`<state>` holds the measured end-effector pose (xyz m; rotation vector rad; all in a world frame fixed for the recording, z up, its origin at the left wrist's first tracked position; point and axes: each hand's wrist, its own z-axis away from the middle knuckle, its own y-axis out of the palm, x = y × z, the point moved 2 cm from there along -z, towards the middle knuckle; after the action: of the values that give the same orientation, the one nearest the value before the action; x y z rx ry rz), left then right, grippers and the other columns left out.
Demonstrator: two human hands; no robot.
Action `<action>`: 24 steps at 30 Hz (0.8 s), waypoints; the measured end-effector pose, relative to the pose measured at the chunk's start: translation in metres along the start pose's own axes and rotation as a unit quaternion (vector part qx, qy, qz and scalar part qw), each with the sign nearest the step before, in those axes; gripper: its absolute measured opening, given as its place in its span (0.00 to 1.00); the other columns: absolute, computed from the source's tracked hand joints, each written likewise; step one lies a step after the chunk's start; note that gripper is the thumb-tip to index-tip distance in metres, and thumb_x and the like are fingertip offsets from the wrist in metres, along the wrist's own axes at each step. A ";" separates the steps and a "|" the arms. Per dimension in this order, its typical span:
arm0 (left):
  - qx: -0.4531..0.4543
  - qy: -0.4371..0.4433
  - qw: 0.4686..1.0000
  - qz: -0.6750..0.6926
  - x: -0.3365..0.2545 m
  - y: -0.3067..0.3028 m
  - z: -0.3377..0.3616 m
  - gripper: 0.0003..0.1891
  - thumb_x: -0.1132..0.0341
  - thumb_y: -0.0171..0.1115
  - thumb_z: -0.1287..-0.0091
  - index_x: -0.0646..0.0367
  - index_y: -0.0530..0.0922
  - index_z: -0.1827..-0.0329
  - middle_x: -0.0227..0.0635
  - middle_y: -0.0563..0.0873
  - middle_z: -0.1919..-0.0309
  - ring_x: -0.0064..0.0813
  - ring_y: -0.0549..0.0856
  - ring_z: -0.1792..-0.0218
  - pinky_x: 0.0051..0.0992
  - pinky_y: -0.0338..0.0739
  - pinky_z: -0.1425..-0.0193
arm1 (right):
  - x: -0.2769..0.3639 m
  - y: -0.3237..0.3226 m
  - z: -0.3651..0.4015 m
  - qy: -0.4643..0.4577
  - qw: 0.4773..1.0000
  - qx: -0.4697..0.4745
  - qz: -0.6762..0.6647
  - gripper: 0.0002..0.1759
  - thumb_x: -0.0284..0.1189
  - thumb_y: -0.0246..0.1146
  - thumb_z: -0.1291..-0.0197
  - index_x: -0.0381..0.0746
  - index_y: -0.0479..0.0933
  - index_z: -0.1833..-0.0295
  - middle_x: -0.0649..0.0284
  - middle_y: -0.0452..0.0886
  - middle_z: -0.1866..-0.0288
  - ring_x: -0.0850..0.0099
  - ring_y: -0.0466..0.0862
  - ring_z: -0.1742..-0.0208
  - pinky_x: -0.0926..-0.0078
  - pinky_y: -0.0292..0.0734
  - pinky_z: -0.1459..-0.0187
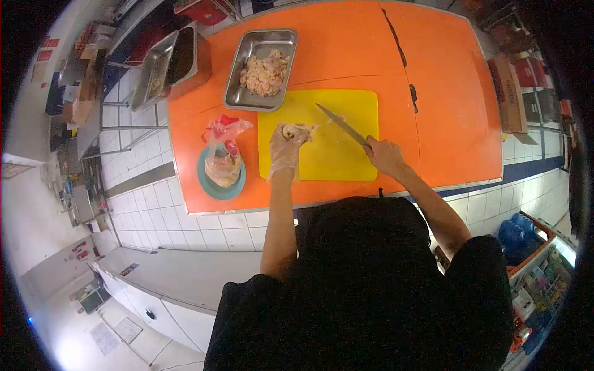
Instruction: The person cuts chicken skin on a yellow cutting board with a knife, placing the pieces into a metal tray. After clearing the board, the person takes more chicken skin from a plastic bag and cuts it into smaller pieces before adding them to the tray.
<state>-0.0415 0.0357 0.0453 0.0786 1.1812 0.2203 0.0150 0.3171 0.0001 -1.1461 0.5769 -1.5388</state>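
Note:
My left hand (286, 148), in a clear plastic glove, is closed around pale pieces of raw meat (298, 131) above the left part of a yellow cutting board (334, 164). Bare, my right hand (386, 156) grips the handle of a kitchen knife (344, 125) at the board's right edge. Its long blade points up and left over the board, apart from the meat in my left hand. A few small scraps lie near the blade. Past the board's upper left corner stands a steel tray (232, 93) with a heap of cut raw meat (265, 73).
A plastic bag (223, 162) with food inside sits in a light blue bowl (203, 176) left of the board. The orange table (455, 142) has dark cracks at right. A deep steel container (198, 59) stands at its upper left corner.

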 end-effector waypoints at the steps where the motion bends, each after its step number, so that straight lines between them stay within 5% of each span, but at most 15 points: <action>1: 0.001 0.003 1.000 0.002 0.005 0.001 -0.002 0.10 0.81 0.67 0.32 0.63 0.76 0.52 0.38 0.88 0.61 0.27 0.89 0.63 0.28 0.86 0.53 | -0.001 0.002 0.001 0.006 1.000 -0.007 -0.023 0.20 0.45 0.53 0.22 0.39 0.74 0.43 0.45 0.85 0.70 0.44 0.88 0.66 0.41 0.83 0.64; 9: -0.055 -0.073 0.995 0.034 0.076 -0.007 -0.034 0.10 0.80 0.63 0.29 0.58 0.71 0.53 0.38 0.84 0.61 0.26 0.85 0.64 0.32 0.84 0.58 | 0.009 0.021 0.003 0.005 0.986 -0.038 -0.165 0.25 0.47 0.54 0.23 0.36 0.76 0.39 0.43 0.85 0.68 0.40 0.87 0.66 0.39 0.81 0.63; 13: -0.065 -0.026 0.997 0.013 0.124 -0.022 -0.042 0.09 0.77 0.63 0.27 0.58 0.72 0.50 0.38 0.82 0.64 0.28 0.85 0.64 0.34 0.85 0.56 | 0.041 -0.011 0.008 -0.011 0.991 0.028 -0.132 0.23 0.46 0.55 0.23 0.37 0.76 0.42 0.43 0.85 0.68 0.41 0.87 0.66 0.39 0.80 0.63; 15: -0.099 -0.003 0.970 -0.224 0.134 -0.028 -0.046 0.10 0.76 0.62 0.27 0.59 0.72 0.49 0.40 0.83 0.59 0.32 0.86 0.58 0.40 0.87 0.45 | 0.046 -0.006 0.012 -0.027 0.988 0.081 -0.128 0.22 0.46 0.55 0.23 0.37 0.75 0.43 0.43 0.86 0.67 0.41 0.87 0.66 0.39 0.80 0.63; 19: -0.152 0.055 0.925 -0.345 0.112 -0.033 -0.020 0.14 0.74 0.63 0.28 0.58 0.69 0.43 0.46 0.79 0.44 0.43 0.84 0.45 0.52 0.83 0.35 | 0.041 0.027 0.000 -0.105 0.993 0.058 -0.013 0.17 0.43 0.54 0.22 0.38 0.73 0.46 0.45 0.84 0.69 0.44 0.87 0.66 0.41 0.81 0.62; 21: -0.105 0.058 0.990 0.080 0.183 -0.073 -0.049 0.27 0.71 0.67 0.31 0.61 0.68 0.31 0.42 0.82 0.48 0.42 0.85 0.41 0.40 0.82 0.38 | 0.040 0.028 -0.002 -0.104 0.993 0.051 0.017 0.17 0.42 0.55 0.22 0.39 0.73 0.47 0.46 0.84 0.69 0.45 0.87 0.66 0.41 0.81 0.63; 24: -0.010 0.014 0.980 0.197 0.089 -0.036 0.004 0.32 0.75 0.68 0.30 0.61 0.60 0.27 0.47 0.78 0.44 0.45 0.83 0.37 0.42 0.84 0.38 | 0.043 0.016 -0.007 -0.086 0.993 0.035 0.071 0.16 0.42 0.54 0.22 0.40 0.74 0.47 0.48 0.85 0.71 0.45 0.88 0.67 0.40 0.82 0.65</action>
<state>-0.0008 0.0202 -0.0405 0.2934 1.1846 0.5828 0.0182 0.2710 -0.0009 -1.1457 0.4753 -1.3144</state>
